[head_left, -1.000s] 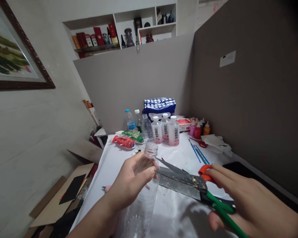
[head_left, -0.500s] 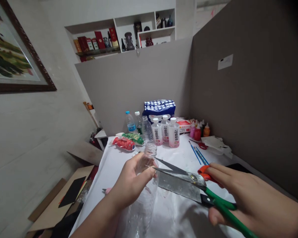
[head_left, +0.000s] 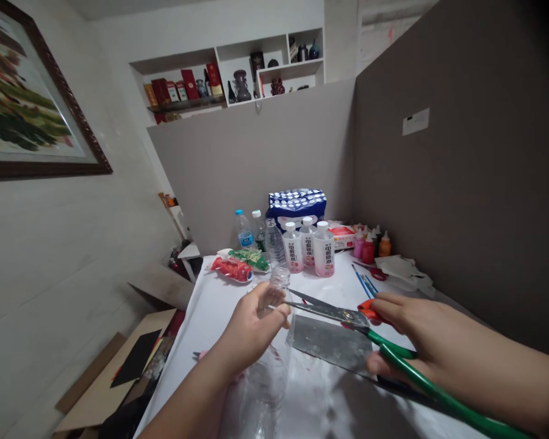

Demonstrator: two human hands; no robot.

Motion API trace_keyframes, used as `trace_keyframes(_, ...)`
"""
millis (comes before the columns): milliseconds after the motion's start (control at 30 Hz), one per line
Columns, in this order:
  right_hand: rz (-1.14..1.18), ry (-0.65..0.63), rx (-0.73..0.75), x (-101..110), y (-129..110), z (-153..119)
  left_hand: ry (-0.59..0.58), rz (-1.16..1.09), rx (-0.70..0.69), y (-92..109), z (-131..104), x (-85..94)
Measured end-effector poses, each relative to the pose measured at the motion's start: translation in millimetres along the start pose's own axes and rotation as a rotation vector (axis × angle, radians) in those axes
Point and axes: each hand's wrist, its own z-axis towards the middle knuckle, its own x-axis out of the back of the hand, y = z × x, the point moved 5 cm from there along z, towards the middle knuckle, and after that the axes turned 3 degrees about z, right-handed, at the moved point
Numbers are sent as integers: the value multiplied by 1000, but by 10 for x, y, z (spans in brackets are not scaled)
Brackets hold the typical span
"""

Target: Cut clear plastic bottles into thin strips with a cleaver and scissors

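My left hand [head_left: 254,326] is wrapped round the upper part of a clear plastic bottle [head_left: 269,390] that has no cap and no label. My right hand [head_left: 416,335] grips a pair of scissors [head_left: 348,317] with green handles and an orange part at the fingers. The scissor tips reach the bottle's shoulder just below its neck, close to my left fingers, with the blades slightly apart. Under the scissors a cleaver [head_left: 329,344] with a broad grey blade lies on the white-covered table [head_left: 315,396]; its handle is mostly hidden by my right hand.
Behind stand pink-labelled bottles [head_left: 324,253], clear bottles [head_left: 274,241] and a blue pack [head_left: 297,201]. Red and green packets [head_left: 232,268] lie at left. Paint bottles [head_left: 368,249], brushes [head_left: 363,280] and red-handled scissors [head_left: 377,274] are at right. Cardboard [head_left: 114,378] lies left of the table.
The scissor blades have drawn closer together, and the handles have swung nearer each other. The bottle stays in my left hand. The whole view has shifted slightly.
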Motion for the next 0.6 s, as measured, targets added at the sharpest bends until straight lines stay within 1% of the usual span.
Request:
trace_keyframes(67,42,-117,-37,-46,34,23,1,7,5,-11,4,1)
trace_keyframes(100,56,-144,-49,-55,53,32,5,19,5,-19,5,3)
trace_keyframes(233,86,-142,-44,-46,123,72,29,52,4,-48,11,9)
trace_keyframes(333,127,-217,-41,-70,147,105,12,-5,20,-47,8,-20)
trace_keyframes(400,133,-259,-53,-87,131,118,4,-57,54,-47,5,-41)
trace_keyframes(433,125,-253,-60,-87,113,121,-1,-83,74,-49,3,-49)
trace_keyframes(533,88,-178,-93,-69,62,104,-33,-142,109,-54,-2,-57)
trace_keyframes(567,91,-176,-109,-72,58,89,-47,-151,112,-54,-4,-53)
trace_keyframes(600,108,-205,-124,-87,64,73,-68,-156,112,-52,-7,-50)
